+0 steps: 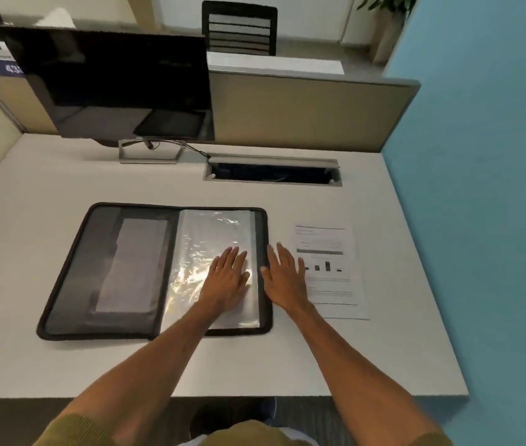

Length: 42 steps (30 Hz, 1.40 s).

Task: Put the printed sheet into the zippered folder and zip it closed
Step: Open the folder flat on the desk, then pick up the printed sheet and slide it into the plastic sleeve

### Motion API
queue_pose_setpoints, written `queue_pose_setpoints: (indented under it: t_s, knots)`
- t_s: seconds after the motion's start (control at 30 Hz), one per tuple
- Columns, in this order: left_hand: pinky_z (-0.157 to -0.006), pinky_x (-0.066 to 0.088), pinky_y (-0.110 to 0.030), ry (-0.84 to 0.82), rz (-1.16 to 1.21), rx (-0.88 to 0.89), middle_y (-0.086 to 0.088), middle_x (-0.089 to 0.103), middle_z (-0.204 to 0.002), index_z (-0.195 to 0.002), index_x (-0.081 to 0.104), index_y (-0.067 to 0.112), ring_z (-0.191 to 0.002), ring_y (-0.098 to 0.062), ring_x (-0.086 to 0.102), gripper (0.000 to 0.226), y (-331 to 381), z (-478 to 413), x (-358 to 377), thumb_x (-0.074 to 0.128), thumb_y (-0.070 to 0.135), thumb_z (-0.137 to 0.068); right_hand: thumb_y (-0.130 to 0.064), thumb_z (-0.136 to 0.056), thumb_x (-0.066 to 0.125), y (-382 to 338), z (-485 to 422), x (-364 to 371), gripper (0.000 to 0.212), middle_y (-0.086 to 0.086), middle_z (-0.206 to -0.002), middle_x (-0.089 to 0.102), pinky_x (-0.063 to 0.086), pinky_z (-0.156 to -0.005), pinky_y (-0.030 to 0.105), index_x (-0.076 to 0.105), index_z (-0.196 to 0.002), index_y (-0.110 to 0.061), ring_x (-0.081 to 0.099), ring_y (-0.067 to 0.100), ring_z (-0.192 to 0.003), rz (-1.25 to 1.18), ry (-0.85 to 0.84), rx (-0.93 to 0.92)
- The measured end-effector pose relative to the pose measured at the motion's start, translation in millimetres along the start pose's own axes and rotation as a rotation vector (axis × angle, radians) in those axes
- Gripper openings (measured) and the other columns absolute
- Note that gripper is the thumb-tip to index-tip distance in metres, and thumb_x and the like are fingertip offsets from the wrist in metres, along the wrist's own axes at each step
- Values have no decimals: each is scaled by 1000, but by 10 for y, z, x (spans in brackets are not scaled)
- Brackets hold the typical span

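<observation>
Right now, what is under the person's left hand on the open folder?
The left hand lies flat on a glossy clear plastic sleeve in the right half of the open dark grey zippered folder. The sleeve looks empty; the patch beneath the palm is hidden.

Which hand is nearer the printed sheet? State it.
Right. The right hand lies between the zippered folder and the printed sheet, fingertips at the sheet's edge. The left hand rests on the folder's plastic sleeve, farther away.

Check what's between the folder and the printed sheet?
Head view: the right hand lies over that gap, between the folder and the printed sheet, on bare desk.
</observation>
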State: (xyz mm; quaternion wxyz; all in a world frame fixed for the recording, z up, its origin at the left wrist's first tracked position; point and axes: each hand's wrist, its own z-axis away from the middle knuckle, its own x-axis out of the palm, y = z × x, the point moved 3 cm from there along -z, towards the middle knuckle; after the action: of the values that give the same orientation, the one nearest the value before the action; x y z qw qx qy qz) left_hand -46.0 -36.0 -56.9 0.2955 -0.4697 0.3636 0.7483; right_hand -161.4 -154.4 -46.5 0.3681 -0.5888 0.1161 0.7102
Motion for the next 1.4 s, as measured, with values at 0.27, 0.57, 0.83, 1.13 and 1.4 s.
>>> queue_pose_setpoints:
  t_s: [0.27,0.57,0.83,1.13,1.4]
  knots:
    - [-138,25,-50,-54,180,-13,-5,14,-182,-173,18,15,-170,-30,17,62,1077,-416,223,34,38,-119,-43,-115,34,1121,69,-243,62,3,-179,10,12,-136,51,17,-170,-22,11,23,-167,-2,53,198]
    - [-121,44,-53,-11,383,-215,-14,35,-166,-165,32,7,-154,-37,37,60,1396,-731,260,51,25,-111,-25,-106,56,1911,99,-451,46,14,-151,46,47,-110,48,47,-147,-7,48,32,-141,-328,214,639]
    - [-120,50,-54,36,753,-482,-18,45,-156,-156,43,4,-143,-38,51,52,1437,-916,317,58,15,-107,-20,-101,65,2044,-139,-431,43,18,-147,54,48,-113,45,58,-139,-2,49,36,-140,-635,208,744]
    - [-103,62,-50,23,1037,-606,-16,66,-141,-146,51,6,-122,-37,70,44,1317,-1003,325,64,8,-104,-3,-100,56,2088,-256,-464,10,23,-117,76,50,-70,30,63,-94,-1,66,27,-90,-840,204,748]
    - [-99,62,-49,43,1159,-451,-16,68,-135,-142,46,5,-121,-36,71,36,1335,-1157,54,56,23,-112,-11,-108,52,1998,-319,-585,20,20,-124,70,60,-79,36,55,-124,2,70,31,-99,-1034,299,612]
